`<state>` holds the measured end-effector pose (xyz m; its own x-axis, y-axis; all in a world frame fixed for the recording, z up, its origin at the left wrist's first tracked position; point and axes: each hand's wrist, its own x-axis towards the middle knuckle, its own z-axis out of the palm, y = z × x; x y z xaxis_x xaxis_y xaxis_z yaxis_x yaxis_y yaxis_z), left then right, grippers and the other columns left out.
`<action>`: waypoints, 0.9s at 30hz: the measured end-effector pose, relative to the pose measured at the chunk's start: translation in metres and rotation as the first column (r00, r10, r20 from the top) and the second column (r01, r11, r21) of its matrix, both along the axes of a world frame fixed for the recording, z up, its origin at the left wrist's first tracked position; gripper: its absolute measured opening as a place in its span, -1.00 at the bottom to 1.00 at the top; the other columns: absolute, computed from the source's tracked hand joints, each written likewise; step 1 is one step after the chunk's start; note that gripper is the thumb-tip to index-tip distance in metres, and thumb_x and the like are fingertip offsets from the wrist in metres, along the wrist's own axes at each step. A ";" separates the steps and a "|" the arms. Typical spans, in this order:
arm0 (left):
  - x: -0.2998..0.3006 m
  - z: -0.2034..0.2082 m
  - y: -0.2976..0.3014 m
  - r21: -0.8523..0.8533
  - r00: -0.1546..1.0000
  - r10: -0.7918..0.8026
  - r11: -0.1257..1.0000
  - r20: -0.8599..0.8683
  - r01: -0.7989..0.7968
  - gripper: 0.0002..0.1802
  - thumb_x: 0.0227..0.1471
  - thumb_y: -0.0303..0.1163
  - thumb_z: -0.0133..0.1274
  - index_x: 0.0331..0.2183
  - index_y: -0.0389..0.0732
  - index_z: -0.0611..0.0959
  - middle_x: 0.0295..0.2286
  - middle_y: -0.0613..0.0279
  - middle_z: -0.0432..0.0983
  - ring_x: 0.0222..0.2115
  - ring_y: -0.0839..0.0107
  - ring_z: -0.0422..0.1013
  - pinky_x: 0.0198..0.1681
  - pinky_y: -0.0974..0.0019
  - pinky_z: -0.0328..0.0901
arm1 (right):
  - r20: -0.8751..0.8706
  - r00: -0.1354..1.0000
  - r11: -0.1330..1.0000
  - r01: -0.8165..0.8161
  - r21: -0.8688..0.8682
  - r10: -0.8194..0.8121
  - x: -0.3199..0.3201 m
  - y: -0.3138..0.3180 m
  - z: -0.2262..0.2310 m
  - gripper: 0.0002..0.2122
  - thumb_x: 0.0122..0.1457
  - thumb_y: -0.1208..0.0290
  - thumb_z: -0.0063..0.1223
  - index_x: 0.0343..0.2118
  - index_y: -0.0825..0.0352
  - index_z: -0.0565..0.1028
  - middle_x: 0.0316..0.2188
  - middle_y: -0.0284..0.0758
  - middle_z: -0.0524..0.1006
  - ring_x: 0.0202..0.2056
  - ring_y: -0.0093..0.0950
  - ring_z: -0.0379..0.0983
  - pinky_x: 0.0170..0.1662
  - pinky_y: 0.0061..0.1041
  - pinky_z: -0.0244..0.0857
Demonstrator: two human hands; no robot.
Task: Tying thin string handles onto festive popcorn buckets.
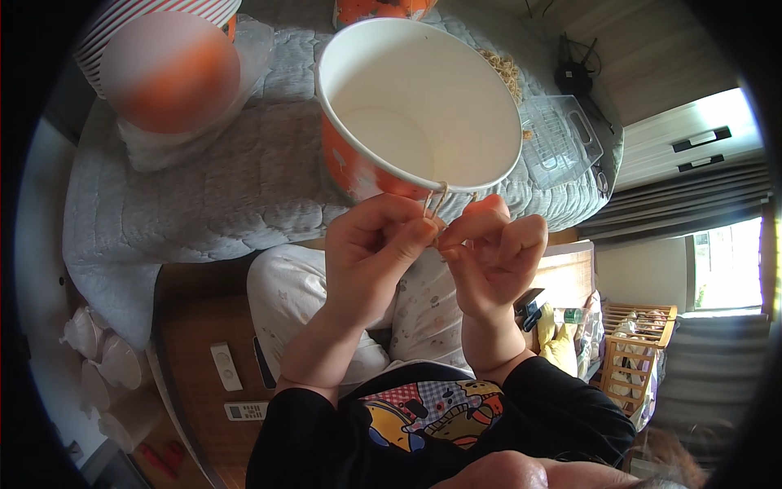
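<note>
A large paper bucket, white inside and orange outside, stands on the near part of a bed with its wide mouth tilted toward me. Thin tan cord passes at the near rim of the bucket and runs down to my fingers. My left hand pinches the cord between thumb and forefinger just below the rim. Close beside it, my right hand also has thumb and forefinger pressed together at the cord, its other fingers curled. The fingertips of both hands nearly touch, and they hide any knot or cord end.
A grey quilt covers the bed. Stacked striped buckets stand at the far left; another orange bucket is behind. To the right lie a heap of cord, a clear plastic basket and a black device. A remote control lies below.
</note>
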<state>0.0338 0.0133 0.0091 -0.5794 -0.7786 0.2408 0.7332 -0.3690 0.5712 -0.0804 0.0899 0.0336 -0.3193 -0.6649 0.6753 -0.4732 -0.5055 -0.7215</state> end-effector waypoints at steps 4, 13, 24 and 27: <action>0.004 0.006 -0.010 -0.111 0.994 -0.063 0.991 0.090 0.073 -0.84 0.09 -0.50 0.16 -0.25 -0.36 0.65 -0.49 0.38 0.55 -0.49 0.77 0.32 -0.40 0.64 0.22 | -0.041 0.999 1.000 0.029 -0.003 -0.030 -0.001 0.002 -0.002 -0.56 0.00 0.72 0.22 -0.39 0.21 0.10 -0.44 -0.26 0.61 -0.42 -0.56 0.31 -0.31 -0.61 0.16; 0.028 0.023 -0.015 -0.354 0.897 0.109 0.933 0.428 0.056 -0.73 -0.02 -0.37 0.12 -0.31 -0.37 0.71 -0.45 0.20 0.60 -0.55 0.65 0.32 -0.46 0.54 0.14 | -0.048 0.999 0.997 0.011 0.078 -0.008 -0.003 0.005 -0.007 -0.60 -0.03 0.64 0.30 -0.33 0.28 0.20 -0.25 -0.11 0.54 -0.26 -0.46 0.39 -0.15 -0.47 0.24; 0.033 0.025 -0.022 -0.550 0.860 0.227 0.832 0.456 0.073 -0.88 -0.04 -0.46 0.21 -0.37 -0.26 0.73 -0.62 0.31 0.54 -0.66 0.69 0.28 -0.60 0.54 0.09 | 0.037 0.998 0.985 -0.054 0.164 0.049 0.005 0.004 -0.024 -0.68 -0.05 0.63 0.33 -0.36 0.33 0.33 -0.40 -0.30 0.44 -0.37 -0.51 0.37 -0.32 -0.58 0.26; 0.035 0.030 -0.020 -0.527 0.832 0.234 0.846 0.502 0.080 -0.90 -0.10 -0.47 0.26 -0.43 -0.24 0.75 -0.65 0.37 0.53 -0.70 0.75 0.21 -0.64 0.58 0.02 | -0.034 0.999 0.984 -0.025 0.179 0.031 0.004 0.006 -0.022 -0.69 -0.05 0.65 0.32 -0.35 0.34 0.35 -0.40 -0.31 0.46 -0.39 -0.51 0.38 -0.34 -0.58 0.27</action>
<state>0.0685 -0.0066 0.0389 -0.6768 -0.6790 0.2845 0.2673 0.1335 0.9543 -0.0763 0.0961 0.0120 -0.2763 -0.7842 0.5556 -0.4882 -0.3835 -0.7840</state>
